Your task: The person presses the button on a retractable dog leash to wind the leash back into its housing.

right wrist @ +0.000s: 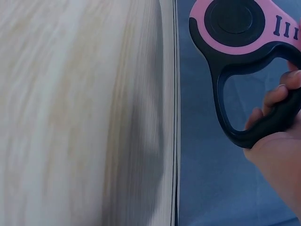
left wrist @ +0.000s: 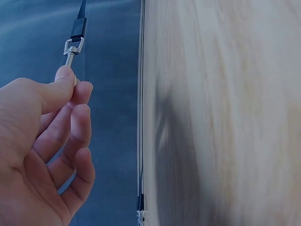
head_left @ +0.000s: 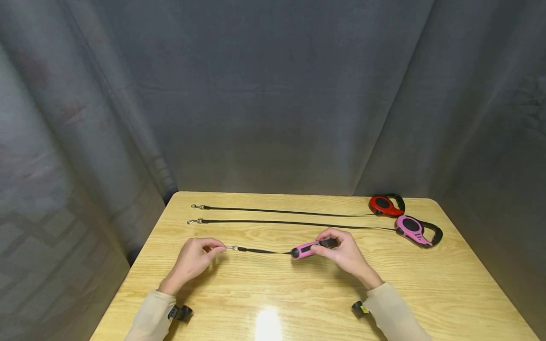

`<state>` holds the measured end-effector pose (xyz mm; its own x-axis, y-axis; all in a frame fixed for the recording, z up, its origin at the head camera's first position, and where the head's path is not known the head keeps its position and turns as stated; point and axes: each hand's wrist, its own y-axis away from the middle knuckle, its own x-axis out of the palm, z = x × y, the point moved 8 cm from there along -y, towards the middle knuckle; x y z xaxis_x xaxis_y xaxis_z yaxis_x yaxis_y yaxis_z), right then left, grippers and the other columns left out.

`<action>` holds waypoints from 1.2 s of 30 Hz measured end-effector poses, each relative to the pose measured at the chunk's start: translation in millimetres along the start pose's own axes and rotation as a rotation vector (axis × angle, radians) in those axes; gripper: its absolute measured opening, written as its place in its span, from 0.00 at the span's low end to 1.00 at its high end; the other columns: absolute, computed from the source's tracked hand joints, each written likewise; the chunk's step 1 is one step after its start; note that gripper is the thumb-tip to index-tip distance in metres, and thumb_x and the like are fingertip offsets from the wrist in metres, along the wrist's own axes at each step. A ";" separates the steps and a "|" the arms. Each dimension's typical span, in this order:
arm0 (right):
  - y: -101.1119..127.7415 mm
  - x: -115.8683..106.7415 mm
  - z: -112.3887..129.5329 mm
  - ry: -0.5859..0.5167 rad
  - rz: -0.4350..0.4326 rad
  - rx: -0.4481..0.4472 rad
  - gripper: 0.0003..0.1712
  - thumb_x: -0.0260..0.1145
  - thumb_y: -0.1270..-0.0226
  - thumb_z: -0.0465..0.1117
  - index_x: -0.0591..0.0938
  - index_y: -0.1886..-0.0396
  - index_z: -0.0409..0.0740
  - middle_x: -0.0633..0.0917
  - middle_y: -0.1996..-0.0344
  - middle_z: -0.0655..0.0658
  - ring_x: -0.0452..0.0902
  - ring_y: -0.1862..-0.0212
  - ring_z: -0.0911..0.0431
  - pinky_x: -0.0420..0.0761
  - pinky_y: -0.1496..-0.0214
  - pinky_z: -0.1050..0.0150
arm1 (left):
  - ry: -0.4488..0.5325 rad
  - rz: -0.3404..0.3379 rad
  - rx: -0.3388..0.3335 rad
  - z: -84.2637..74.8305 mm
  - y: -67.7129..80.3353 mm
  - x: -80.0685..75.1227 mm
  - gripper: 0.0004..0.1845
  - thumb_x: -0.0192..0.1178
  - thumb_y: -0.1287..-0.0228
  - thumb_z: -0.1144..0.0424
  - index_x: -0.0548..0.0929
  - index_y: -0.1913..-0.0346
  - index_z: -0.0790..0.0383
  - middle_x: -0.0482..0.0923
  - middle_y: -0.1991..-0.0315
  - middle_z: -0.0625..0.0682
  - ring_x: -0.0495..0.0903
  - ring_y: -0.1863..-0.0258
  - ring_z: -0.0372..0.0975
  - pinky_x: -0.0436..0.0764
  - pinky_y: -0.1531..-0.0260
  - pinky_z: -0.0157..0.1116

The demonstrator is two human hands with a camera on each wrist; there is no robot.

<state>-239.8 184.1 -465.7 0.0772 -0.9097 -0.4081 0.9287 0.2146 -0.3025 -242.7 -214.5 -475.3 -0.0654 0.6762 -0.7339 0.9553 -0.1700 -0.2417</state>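
**Leash stretched between both hands**

My right hand (head_left: 347, 253) grips the pink-and-black plastic retractable leash (head_left: 308, 248) by its rigid handle, mid-table near the front edge; my left hand (head_left: 194, 258) pinches its small metal clip (head_left: 231, 247). I judge it light, the cord limp.

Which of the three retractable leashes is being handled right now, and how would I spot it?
On the wooden table, two leashes lie stretched out along the far side, a red leash and a pink leash. The handled pink leash is nearest the person: right hand grips its black handle, left hand pinches its metal clip. Its cord is much shorter.
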 end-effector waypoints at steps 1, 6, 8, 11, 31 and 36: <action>-0.3 1.0 0.1 -0.004 0.003 0.001 0.09 0.82 0.39 0.37 0.90 0.61 0.48 0.90 0.61 0.45 0.79 0.60 0.62 0.76 0.57 0.65 | 0.002 0.000 -0.001 0.0 0.2 0.4 0.02 0.75 0.33 0.60 0.95 0.64 0.47 0.91 0.68 0.39 0.79 0.72 0.28 0.77 0.68 0.30; -1.1 5.3 3.2 -0.025 0.015 -0.009 0.09 0.81 0.38 0.37 0.90 0.61 0.47 0.90 0.61 0.45 0.78 0.61 0.62 0.76 0.58 0.66 | 0.012 0.002 0.005 -1.5 0.7 1.3 0.03 0.74 0.32 0.60 0.95 0.64 0.49 0.90 0.70 0.39 0.77 0.74 0.28 0.75 0.71 0.31; -1.9 7.2 2.7 -0.027 0.020 -0.007 0.09 0.81 0.38 0.37 0.90 0.61 0.47 0.90 0.61 0.45 0.78 0.61 0.62 0.76 0.58 0.66 | 0.012 0.007 0.005 -2.0 0.4 2.0 0.03 0.74 0.32 0.60 0.95 0.63 0.48 0.90 0.70 0.39 0.77 0.74 0.28 0.75 0.71 0.31; -3.1 9.6 1.6 -0.029 0.025 -0.002 0.09 0.81 0.38 0.37 0.90 0.61 0.48 0.90 0.61 0.46 0.79 0.61 0.62 0.76 0.57 0.66 | 0.011 0.011 0.007 -2.5 -0.1 3.1 0.02 0.74 0.32 0.60 0.95 0.63 0.49 0.90 0.69 0.39 0.77 0.74 0.28 0.75 0.71 0.30; -8.3 24.6 4.3 -0.037 0.058 0.010 0.09 0.81 0.37 0.40 0.90 0.60 0.49 0.90 0.60 0.46 0.79 0.60 0.61 0.76 0.56 0.65 | 0.027 0.024 0.030 -7.2 0.9 8.9 0.03 0.74 0.31 0.58 0.95 0.63 0.49 0.91 0.68 0.39 0.79 0.72 0.26 0.78 0.68 0.30; -9.2 27.9 5.5 -0.043 0.066 0.005 0.09 0.82 0.38 0.39 0.90 0.60 0.48 0.90 0.60 0.46 0.80 0.61 0.61 0.77 0.56 0.66 | 0.040 0.025 0.029 -6.9 1.0 10.6 0.03 0.74 0.32 0.59 0.95 0.64 0.50 0.91 0.69 0.39 0.79 0.73 0.27 0.77 0.70 0.30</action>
<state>-244.2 154.9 -469.5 0.1536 -0.9080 -0.3897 0.9228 0.2728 -0.2720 -240.5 -202.5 -478.9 -0.0294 0.6995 -0.7141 0.9479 -0.2073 -0.2421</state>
